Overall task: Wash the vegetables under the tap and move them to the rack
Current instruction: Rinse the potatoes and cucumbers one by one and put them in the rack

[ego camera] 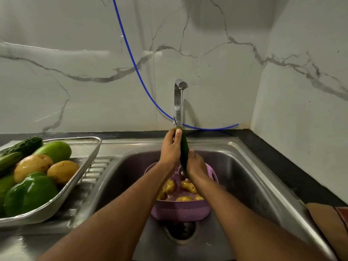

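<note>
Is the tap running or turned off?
Running: a stream of water falls from the tap spout onto the top of the cucumber held beneath it.

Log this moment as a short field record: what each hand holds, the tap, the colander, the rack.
held item: cucumber, upright under the tap
left hand: grips the cucumber's upper end
right hand: grips its lower part
tap: running
colander: purple, in the sink, holds potatoes
rack: metal mesh tray on the drainboard, left of the sink
rack contents: green pepper, two potatoes, other green vegetables
</note>
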A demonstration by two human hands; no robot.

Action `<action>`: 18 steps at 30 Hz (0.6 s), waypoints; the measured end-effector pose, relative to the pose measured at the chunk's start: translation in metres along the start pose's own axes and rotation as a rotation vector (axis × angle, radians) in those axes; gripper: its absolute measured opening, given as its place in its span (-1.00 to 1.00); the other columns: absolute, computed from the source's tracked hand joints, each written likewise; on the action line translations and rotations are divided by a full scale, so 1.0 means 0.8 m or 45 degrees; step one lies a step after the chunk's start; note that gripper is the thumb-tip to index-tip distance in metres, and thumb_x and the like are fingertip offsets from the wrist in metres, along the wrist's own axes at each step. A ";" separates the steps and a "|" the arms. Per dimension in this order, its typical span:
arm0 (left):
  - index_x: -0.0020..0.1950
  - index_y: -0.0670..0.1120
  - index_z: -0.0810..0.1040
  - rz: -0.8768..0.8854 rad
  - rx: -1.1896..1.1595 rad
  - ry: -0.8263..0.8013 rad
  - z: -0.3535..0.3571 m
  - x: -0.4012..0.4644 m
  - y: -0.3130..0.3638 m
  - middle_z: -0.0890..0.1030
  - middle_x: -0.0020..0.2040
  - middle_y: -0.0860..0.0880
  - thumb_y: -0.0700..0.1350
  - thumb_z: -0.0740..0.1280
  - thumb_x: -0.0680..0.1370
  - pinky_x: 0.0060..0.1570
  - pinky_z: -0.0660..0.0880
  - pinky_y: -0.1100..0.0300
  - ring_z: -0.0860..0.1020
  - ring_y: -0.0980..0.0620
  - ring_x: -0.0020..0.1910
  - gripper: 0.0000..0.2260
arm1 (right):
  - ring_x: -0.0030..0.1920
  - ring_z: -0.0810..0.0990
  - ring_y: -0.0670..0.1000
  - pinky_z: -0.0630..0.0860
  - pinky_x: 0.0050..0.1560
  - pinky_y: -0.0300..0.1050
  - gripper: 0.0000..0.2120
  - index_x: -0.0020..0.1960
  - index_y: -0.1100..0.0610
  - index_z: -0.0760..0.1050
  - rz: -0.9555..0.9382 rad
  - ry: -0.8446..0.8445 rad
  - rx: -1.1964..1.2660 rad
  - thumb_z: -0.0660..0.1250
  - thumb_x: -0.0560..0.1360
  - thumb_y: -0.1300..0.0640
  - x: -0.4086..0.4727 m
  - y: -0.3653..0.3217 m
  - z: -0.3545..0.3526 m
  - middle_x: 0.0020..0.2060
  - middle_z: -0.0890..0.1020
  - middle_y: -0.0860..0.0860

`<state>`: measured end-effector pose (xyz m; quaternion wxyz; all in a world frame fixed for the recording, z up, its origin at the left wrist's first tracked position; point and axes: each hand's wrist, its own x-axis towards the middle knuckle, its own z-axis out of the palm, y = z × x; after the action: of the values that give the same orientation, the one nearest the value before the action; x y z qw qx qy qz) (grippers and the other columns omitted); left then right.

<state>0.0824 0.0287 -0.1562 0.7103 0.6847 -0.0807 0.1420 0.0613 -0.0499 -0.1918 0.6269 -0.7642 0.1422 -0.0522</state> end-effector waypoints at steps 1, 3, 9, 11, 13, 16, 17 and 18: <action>0.30 -0.03 0.54 -0.001 0.030 -0.011 0.000 0.000 0.000 0.61 0.15 -0.03 0.03 0.18 0.71 0.27 0.56 -0.06 0.58 0.00 0.17 -0.75 | 0.11 0.61 0.16 0.54 0.25 0.14 -0.56 0.17 0.08 0.52 0.046 -0.017 0.034 -0.04 0.73 -0.16 0.000 0.000 0.000 0.03 0.64 0.12; 0.32 -0.07 0.55 0.019 0.110 -0.022 0.001 -0.001 0.000 0.61 0.15 -0.05 0.01 0.20 0.71 0.28 0.56 -0.08 0.58 -0.02 0.17 -0.73 | 0.05 0.58 0.13 0.53 0.19 0.06 -0.62 -0.02 0.04 0.46 0.202 -0.060 0.168 0.01 0.74 -0.14 0.004 -0.001 0.002 -0.07 0.60 0.09; 0.34 -0.09 0.57 0.199 0.370 0.018 0.005 -0.002 0.001 0.63 0.14 -0.02 -0.01 0.30 0.67 0.25 0.57 0.02 0.57 0.07 0.13 -0.72 | 0.07 0.63 0.16 0.58 0.20 0.12 -0.68 0.06 0.07 0.56 0.184 -0.199 0.343 0.09 0.69 -0.06 0.008 -0.005 0.008 0.00 0.68 0.14; 0.31 -0.07 0.59 0.291 0.508 0.090 0.001 -0.003 -0.002 0.64 0.14 0.00 0.03 0.36 0.63 0.21 0.56 0.11 0.57 0.09 0.12 -0.69 | 0.15 0.63 0.15 0.59 0.12 0.05 -0.68 0.18 0.04 0.54 0.030 -0.286 0.228 0.14 0.65 -0.12 0.007 -0.003 0.011 0.04 0.67 0.08; 0.24 -0.03 0.63 0.422 0.685 0.155 -0.003 -0.006 -0.002 0.64 0.09 0.05 0.08 0.41 0.59 0.13 0.52 0.21 0.56 0.12 0.07 -0.71 | 0.08 0.62 0.03 0.55 -0.02 -0.14 -0.77 0.28 0.02 0.46 -0.103 -0.370 -0.019 0.20 0.69 -0.04 0.005 0.002 0.011 0.00 0.62 -0.02; 0.17 -0.02 0.66 0.479 0.793 0.168 -0.007 -0.009 -0.003 0.66 0.00 0.06 0.12 0.40 0.58 0.07 0.53 0.22 0.58 0.12 0.00 -0.73 | 0.12 0.59 -0.04 0.38 -0.18 -0.35 -0.72 0.32 0.02 0.40 -0.280 -0.405 -0.392 0.33 0.65 0.16 0.007 0.011 0.005 -0.03 0.54 -0.13; 0.19 -0.03 0.66 0.399 0.725 0.167 -0.007 -0.010 -0.002 0.66 -0.01 0.05 0.11 0.39 0.59 0.08 0.57 0.18 0.59 0.10 0.00 -0.72 | 0.16 0.59 -0.02 0.37 -0.19 -0.36 -0.69 0.32 0.03 0.41 -0.335 -0.383 -0.455 0.37 0.62 0.20 0.009 0.015 0.002 -0.01 0.54 -0.13; 0.22 -0.05 0.65 0.278 0.609 0.167 -0.009 -0.009 0.000 0.67 0.00 0.03 0.08 0.38 0.61 0.10 0.60 0.14 0.61 0.07 0.03 -0.71 | 0.13 0.59 -0.01 0.39 -0.19 -0.36 -0.70 0.28 0.03 0.42 -0.339 -0.370 -0.450 0.39 0.60 0.22 0.004 0.012 -0.002 -0.01 0.55 -0.11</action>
<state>0.0752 0.0349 -0.1590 0.5127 0.8095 -0.0722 0.2770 0.0629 -0.0539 -0.2013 0.4852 -0.8733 -0.0442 0.0014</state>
